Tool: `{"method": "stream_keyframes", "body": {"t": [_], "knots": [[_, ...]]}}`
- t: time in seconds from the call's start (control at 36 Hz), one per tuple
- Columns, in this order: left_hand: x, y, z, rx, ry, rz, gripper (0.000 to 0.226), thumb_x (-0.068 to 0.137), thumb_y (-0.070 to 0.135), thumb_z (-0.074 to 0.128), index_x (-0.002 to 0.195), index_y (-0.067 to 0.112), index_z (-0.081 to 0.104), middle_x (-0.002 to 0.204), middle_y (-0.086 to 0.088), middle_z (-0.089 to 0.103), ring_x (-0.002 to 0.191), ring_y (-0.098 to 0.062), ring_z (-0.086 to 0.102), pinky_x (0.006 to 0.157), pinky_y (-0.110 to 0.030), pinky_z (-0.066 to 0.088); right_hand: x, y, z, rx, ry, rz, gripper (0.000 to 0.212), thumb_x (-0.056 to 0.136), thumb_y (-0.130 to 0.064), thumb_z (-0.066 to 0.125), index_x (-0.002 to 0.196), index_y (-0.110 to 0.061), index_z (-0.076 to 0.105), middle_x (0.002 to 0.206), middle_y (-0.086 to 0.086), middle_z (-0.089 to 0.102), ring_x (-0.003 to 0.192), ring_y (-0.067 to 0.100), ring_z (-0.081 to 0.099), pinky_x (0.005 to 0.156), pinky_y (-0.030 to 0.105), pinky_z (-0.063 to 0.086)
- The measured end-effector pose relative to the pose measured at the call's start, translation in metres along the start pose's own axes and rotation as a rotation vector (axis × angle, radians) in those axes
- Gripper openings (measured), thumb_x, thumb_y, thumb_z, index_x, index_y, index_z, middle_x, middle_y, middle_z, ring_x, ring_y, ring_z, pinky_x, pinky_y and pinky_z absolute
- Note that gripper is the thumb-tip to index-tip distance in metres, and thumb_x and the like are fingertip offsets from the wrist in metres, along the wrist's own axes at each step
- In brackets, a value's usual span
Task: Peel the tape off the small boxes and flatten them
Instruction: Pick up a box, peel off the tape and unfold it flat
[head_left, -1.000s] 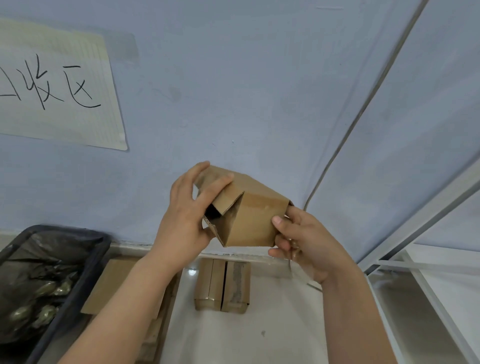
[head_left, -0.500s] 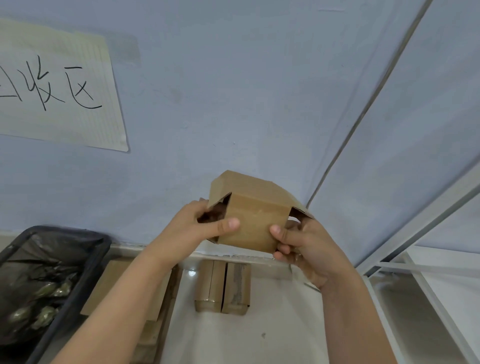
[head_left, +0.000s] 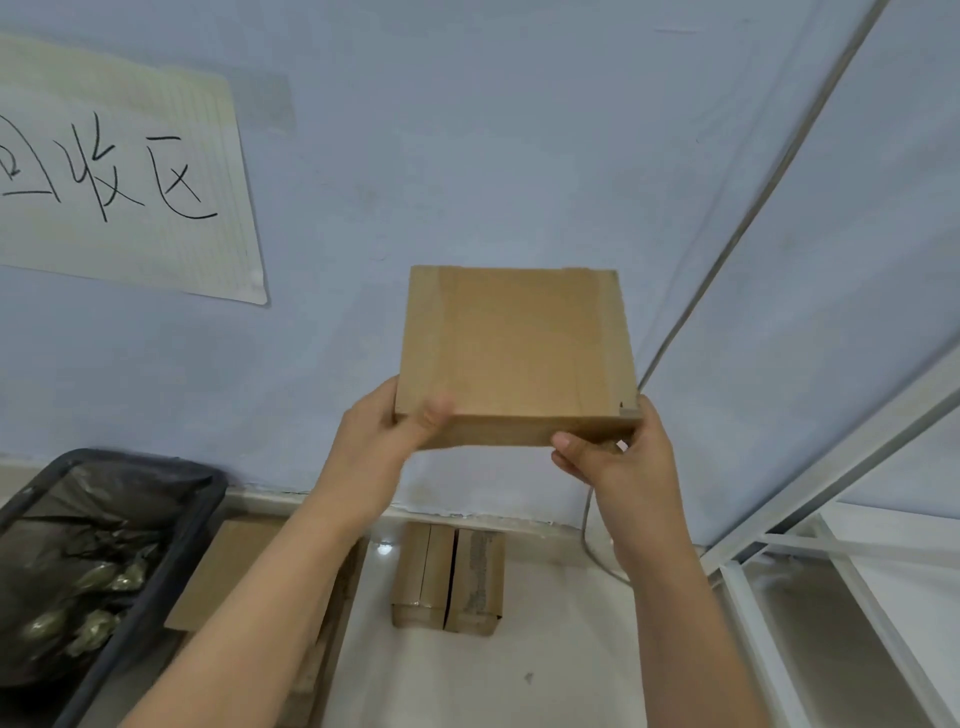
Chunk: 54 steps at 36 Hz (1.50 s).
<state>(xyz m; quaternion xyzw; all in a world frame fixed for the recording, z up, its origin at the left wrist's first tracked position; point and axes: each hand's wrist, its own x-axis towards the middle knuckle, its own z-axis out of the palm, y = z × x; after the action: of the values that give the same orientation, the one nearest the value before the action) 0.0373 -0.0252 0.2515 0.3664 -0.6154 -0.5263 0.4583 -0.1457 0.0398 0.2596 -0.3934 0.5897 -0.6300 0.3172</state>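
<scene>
- We observe a flattened brown cardboard box (head_left: 514, 353) held up in front of the pale blue wall (head_left: 467, 156), its broad face turned toward the camera and its lower edge nearest us.
- We note the left hand (head_left: 384, 441) gripping the box at its lower left corner, thumb lying across the front face and the remaining fingers curled behind the cardboard.
- We note the right hand (head_left: 618, 457) gripping the lower right corner, thumb pressed along the bottom edge and fingers clenched round the underside.
- We see lighter strips running down both side margins of the box; we cannot tell whether these are tape or residue.
- Below the hands, on the pale glossy floor (head_left: 519, 675), two small brown cardboard boxes (head_left: 448, 577) stand side by side, touching, set against the base of the wall.
- To the left of those, flat brown cardboard sheets (head_left: 228, 566) lie partly hidden behind the left forearm.
- At far left we record a black bin lined with a dark plastic bag (head_left: 88, 551), holding crumpled shiny material.
- A cream lined paper sign with handwritten black characters (head_left: 119, 176) is fixed to the wall, upper left.
- A white metal frame (head_left: 810, 535) occupies the right side, and a grey cable (head_left: 589, 540) runs down beside the right wrist.
</scene>
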Motion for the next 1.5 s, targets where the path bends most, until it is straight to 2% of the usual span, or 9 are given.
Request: {"method": "stream_keyframes", "body": {"t": [0.08,0.31,0.44,0.58,0.75,0.94,1.06,1.31,1.5], "knots": [[0.008,-0.004,-0.011,-0.121,-0.005,-0.115,0.118,0.028,0.103,0.038,0.107,0.019,0.064,0.096,0.010,0.072,0.087,0.002,0.066,0.073,-0.009,0.046,0.001,0.001,-0.006,-0.102,-0.060,-0.025,0.031,0.078,0.007,0.068,0.092,-0.019,0.058,0.077,-0.012,0.067,0.074,0.001,0.064,0.070,0.015,0.053],[0.009,0.003,-0.029,-0.226,0.099,-0.133,0.076,0.057,0.081,0.062,0.105,0.022,0.069,0.108,0.003,0.072,0.102,-0.012,0.066,0.087,-0.031,0.046,0.001,0.006,-0.016,-0.453,-0.294,-0.121,0.018,0.076,0.013,0.053,0.085,-0.001,0.060,0.075,0.017,0.053,0.065,0.014,0.041,0.063,0.028,0.036],[0.008,0.011,-0.039,-0.441,0.094,-0.298,0.073,0.075,0.074,0.035,0.115,0.021,0.065,0.109,-0.008,0.071,0.096,-0.021,0.068,0.087,-0.045,0.048,0.002,0.011,-0.014,-0.523,-0.344,-0.191,0.020,0.077,0.013,0.053,0.084,-0.003,0.062,0.068,0.002,0.053,0.060,0.005,0.040,0.059,0.021,0.036],[0.008,0.006,-0.045,-0.441,-0.022,-0.436,0.027,0.074,0.044,0.058,0.090,0.027,0.072,0.086,0.001,0.071,0.073,-0.017,0.069,0.078,-0.044,0.049,0.002,0.009,-0.012,-0.584,-0.380,-0.225,0.039,0.073,0.018,0.046,0.067,-0.020,0.056,0.059,-0.021,0.050,0.058,0.001,0.043,0.058,0.014,0.031],[0.009,0.004,-0.048,-0.374,-0.056,-0.298,0.015,0.072,0.035,0.066,0.068,0.024,0.075,0.077,0.002,0.069,0.072,-0.012,0.065,0.083,-0.041,0.047,0.012,0.022,-0.029,-0.894,-0.370,-0.330,0.062,0.071,0.023,0.045,0.091,-0.032,0.067,0.140,-0.023,0.040,0.129,-0.001,0.033,0.093,0.018,0.035],[0.009,-0.002,-0.044,-0.078,-0.159,-0.084,0.039,0.063,0.051,0.064,0.057,0.015,0.050,0.061,0.000,0.046,0.065,-0.014,0.046,0.077,-0.027,0.035,0.003,0.002,-0.021,-0.212,-0.339,0.102,0.021,0.094,-0.012,0.053,0.108,-0.018,0.067,0.084,-0.010,0.072,0.060,0.007,0.056,0.078,0.023,0.048],[0.008,-0.001,-0.030,-0.089,-0.194,-0.044,0.037,0.059,0.044,0.070,0.063,0.012,0.052,0.057,0.008,0.055,0.057,-0.004,0.054,0.062,-0.011,0.043,-0.001,0.004,-0.009,0.005,-0.521,0.221,0.024,0.082,-0.043,0.063,0.070,-0.025,0.070,0.053,0.003,0.041,0.051,0.013,0.043,0.068,0.032,0.045],[0.007,-0.013,-0.025,0.176,0.065,0.102,0.034,0.067,0.048,0.074,0.082,0.024,0.055,0.079,0.006,0.066,0.073,-0.013,0.064,0.068,-0.036,0.056,0.011,0.015,0.000,-0.211,0.040,0.107,0.027,0.075,-0.021,0.078,0.083,-0.007,0.057,0.058,0.002,0.049,0.049,0.013,0.052,0.056,0.029,0.050],[0.005,-0.010,-0.012,0.296,0.217,0.191,0.019,0.079,0.040,0.068,0.086,0.038,0.051,0.080,0.018,0.062,0.065,0.004,0.055,0.056,-0.009,0.041,0.013,0.013,0.004,-0.357,0.185,-0.164,0.023,0.075,-0.019,0.078,0.079,-0.015,0.055,0.105,-0.011,0.053,0.086,0.002,0.051,0.074,0.017,0.043]]}}
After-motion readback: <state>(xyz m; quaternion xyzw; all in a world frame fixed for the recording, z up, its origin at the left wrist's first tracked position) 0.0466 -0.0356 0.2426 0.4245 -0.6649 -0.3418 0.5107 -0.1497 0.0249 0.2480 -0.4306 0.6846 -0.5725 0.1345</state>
